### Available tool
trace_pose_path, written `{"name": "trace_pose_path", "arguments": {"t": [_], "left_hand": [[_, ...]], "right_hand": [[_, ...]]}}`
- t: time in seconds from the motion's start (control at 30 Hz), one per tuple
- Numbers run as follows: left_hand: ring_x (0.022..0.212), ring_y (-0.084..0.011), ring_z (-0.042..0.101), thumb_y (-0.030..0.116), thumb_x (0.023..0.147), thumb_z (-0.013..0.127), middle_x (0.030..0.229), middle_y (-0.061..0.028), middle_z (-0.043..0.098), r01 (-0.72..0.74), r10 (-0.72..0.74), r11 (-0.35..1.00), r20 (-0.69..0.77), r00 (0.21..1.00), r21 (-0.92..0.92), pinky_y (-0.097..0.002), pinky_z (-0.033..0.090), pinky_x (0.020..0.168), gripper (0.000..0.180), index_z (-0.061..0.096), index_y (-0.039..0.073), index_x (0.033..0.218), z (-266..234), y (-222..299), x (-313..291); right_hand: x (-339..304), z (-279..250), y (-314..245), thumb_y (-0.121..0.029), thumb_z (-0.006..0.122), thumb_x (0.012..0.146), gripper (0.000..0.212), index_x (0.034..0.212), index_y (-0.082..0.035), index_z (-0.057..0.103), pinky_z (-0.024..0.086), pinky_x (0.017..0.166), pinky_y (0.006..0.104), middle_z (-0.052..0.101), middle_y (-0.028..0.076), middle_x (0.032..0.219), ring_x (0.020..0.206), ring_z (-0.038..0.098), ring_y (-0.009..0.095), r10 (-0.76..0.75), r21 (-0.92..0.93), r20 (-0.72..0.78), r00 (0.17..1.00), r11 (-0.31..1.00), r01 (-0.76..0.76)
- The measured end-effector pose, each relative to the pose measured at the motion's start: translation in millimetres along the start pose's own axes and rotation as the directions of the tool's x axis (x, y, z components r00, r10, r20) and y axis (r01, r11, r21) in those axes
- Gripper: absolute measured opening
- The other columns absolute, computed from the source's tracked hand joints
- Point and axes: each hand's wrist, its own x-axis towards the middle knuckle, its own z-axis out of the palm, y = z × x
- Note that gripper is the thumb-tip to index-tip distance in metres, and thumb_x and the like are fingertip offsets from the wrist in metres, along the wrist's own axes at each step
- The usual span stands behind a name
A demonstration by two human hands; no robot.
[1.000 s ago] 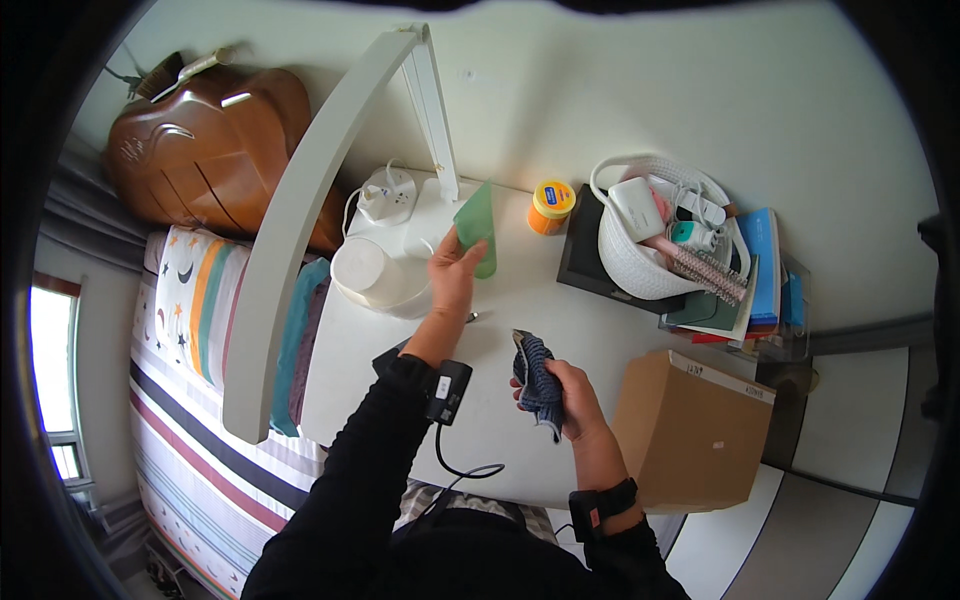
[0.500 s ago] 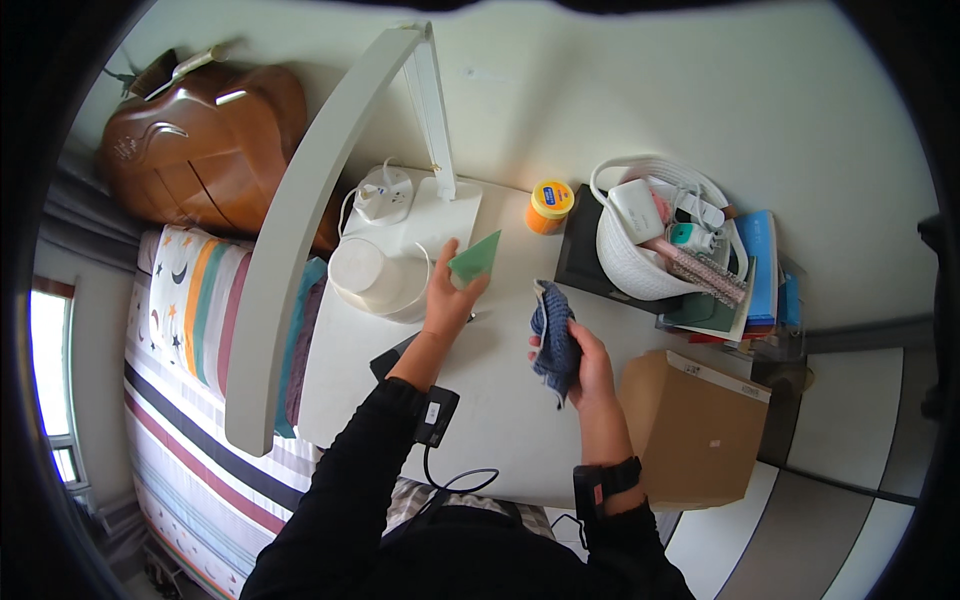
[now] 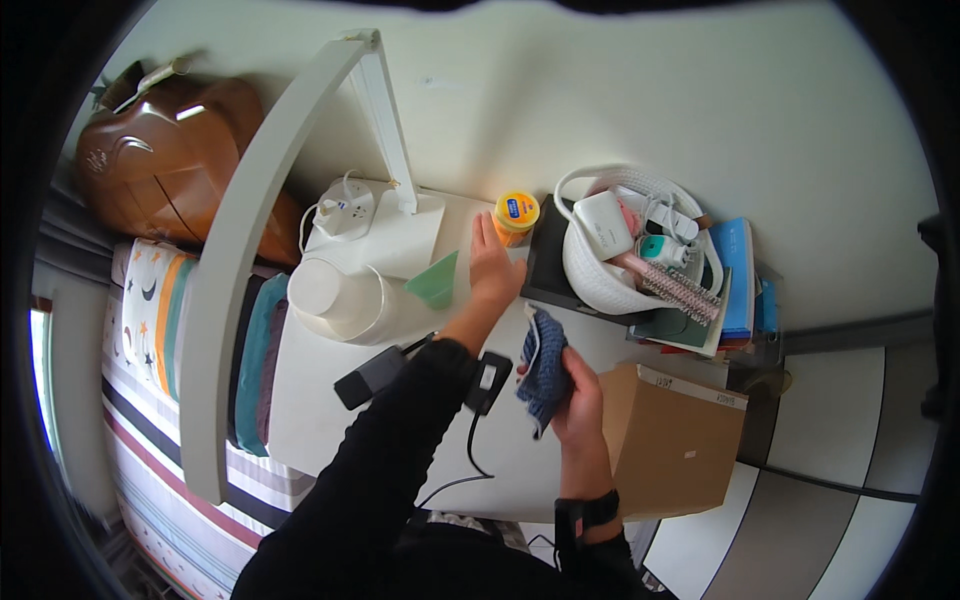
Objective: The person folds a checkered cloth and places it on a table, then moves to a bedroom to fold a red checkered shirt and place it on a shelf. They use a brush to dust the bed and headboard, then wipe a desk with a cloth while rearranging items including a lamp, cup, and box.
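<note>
My left hand (image 3: 494, 268) reaches toward the back of the white table (image 3: 330, 420), its fingers stretched out and thumb apart. Its fingertips are right beside an orange jar with a yellow lid (image 3: 516, 212); whether they touch it I cannot tell. Left of that hand, a pale green, triangular-looking piece (image 3: 433, 282) stands on the table. In my right hand (image 3: 581, 400) is a bunched blue knitted cloth (image 3: 544, 372) with a pale edge, held above the table's front part.
A white lamp arm (image 3: 262, 205) rises at left, near a power strip (image 3: 342, 212) and a white tub (image 3: 332, 292). A black adapter (image 3: 370, 377) lies nearer. To the right are a filled white basket (image 3: 600, 285), books (image 3: 735, 285) and a cardboard box (image 3: 675, 445).
My left hand has let go of the green piece, which now stands on the table, and has moved right to the orange jar. The right hand still holds the cloth.
</note>
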Motion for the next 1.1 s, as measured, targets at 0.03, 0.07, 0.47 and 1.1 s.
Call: {"name": "trace_pose_path", "arguments": {"t": [0.03, 0.07, 0.47, 1.1], "left_hand": [[0.130, -0.0405, 0.031, 0.012, 0.065, 0.073, 0.142, -0.0246, 0.027, -0.010, 0.010, 1.000, -0.032, 0.999, 0.022, -0.0433, 0.034, 0.104, 0.091, 0.021, -0.002, 0.139, 10.1, 0.2, 11.6], [0.133, -0.0399, 0.027, 0.013, 0.064, 0.075, 0.145, -0.0232, 0.025, 0.021, -0.020, 0.998, -0.030, 0.999, 0.055, -0.0439, 0.032, 0.105, 0.094, 0.020, 0.000, 0.141, 20.5, 2.0, 20.5], [0.114, -0.0358, 0.044, 0.020, 0.059, 0.081, 0.120, -0.0169, 0.047, 0.042, -0.039, 0.995, -0.031, 0.999, 0.091, -0.0442, 0.039, 0.091, 0.082, 0.037, 0.003, 0.125, 36.9, -4.0, 17.6], [0.095, -0.0371, 0.051, 0.019, 0.055, 0.079, 0.108, -0.0199, 0.050, -0.506, 0.516, 0.856, 0.191, 0.835, -0.104, -0.0406, 0.043, 0.083, 0.069, 0.050, -0.001, 0.114, -115.2, 88.9, -130.7]], "right_hand": [[-4.5, -5.8, -1.3, -0.026, 0.040, 0.095, 0.040, 0.119, 0.004, 0.049, 0.053, 0.078, 0.0385, 0.061, 0.015, 0.102, 0.087, 0.064, 0.027, 0.003, 0.031, -0.004, 1.000, 1.000, -0.003], [-8.3, -13.3, -4.7, -0.023, 0.039, 0.096, 0.038, 0.121, 0.004, 0.047, 0.053, 0.079, 0.0382, 0.060, 0.015, 0.103, 0.088, 0.063, 0.026, 0.005, 0.078, 0.049, 0.999, 0.997, -0.009], [-10.0, -42.7, -7.0, -0.022, 0.041, 0.096, 0.039, 0.122, 0.006, 0.046, 0.052, 0.084, 0.0370, 0.060, 0.017, 0.108, 0.094, 0.063, 0.026, -0.079, 0.082, -0.146, 0.986, 0.992, 0.091], [6.0, 34.2, -28.9, -0.023, 0.050, 0.093, 0.032, 0.114, 0.000, 0.059, 0.048, 0.083, 0.0314, 0.063, 0.016, 0.108, 0.095, 0.062, 0.027, -0.359, -0.814, 0.019, 0.933, 0.537, 0.224]]}}
